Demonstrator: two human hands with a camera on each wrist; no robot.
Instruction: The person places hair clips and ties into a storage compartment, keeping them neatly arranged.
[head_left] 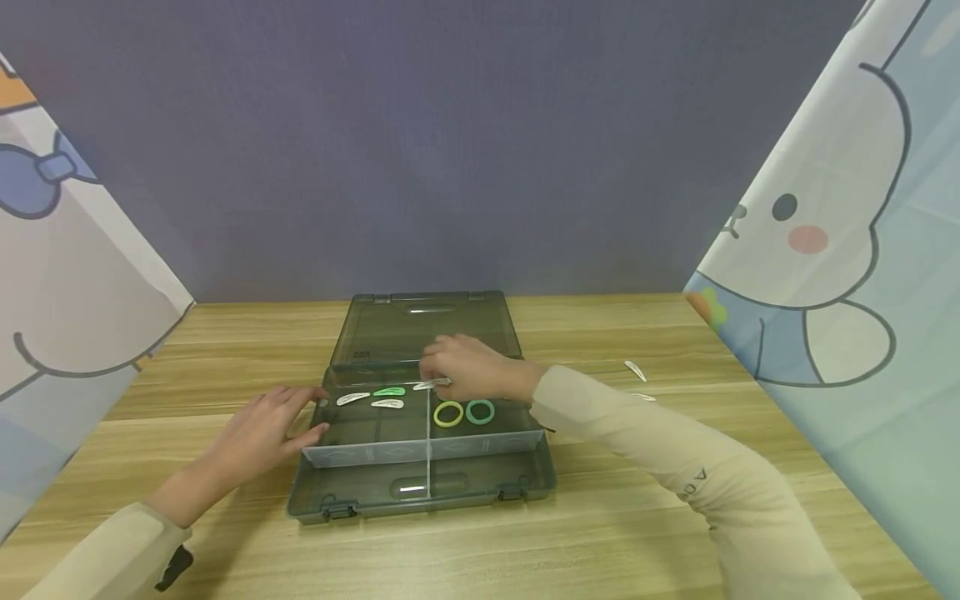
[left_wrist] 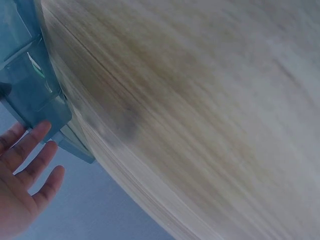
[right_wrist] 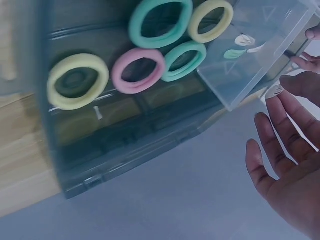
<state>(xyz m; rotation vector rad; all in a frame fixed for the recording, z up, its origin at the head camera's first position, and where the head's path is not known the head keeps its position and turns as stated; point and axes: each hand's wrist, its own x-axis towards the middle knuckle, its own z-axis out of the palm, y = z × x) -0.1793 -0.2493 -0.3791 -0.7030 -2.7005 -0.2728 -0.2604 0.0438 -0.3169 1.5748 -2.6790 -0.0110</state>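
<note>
My right hand (head_left: 471, 368) is over the back of a translucent grey organizer box (head_left: 365, 453), pinching a white snap hair clip (right_wrist: 274, 91) between thumb and index finger. In the left compartment lie a green hair clip (head_left: 389, 392) and two white ones (head_left: 352, 399). The right compartment holds several ring-shaped hair ties, among them a yellow one (right_wrist: 56, 90), a pink one (right_wrist: 118, 80) and a teal one (right_wrist: 136, 30); my right forearm hides some in the head view. At the box's left side is my left hand (head_left: 266, 429), its fingers extended and resting at the wall.
The box's lid (head_left: 423, 329) lies folded back behind it. Two more white clips (head_left: 636, 372) lie on the wooden table (head_left: 600, 517) to the right, partly beyond the sleeve. A long front compartment (head_left: 360, 482) runs along the box's near side. A grey panel (head_left: 450, 167) stands behind.
</note>
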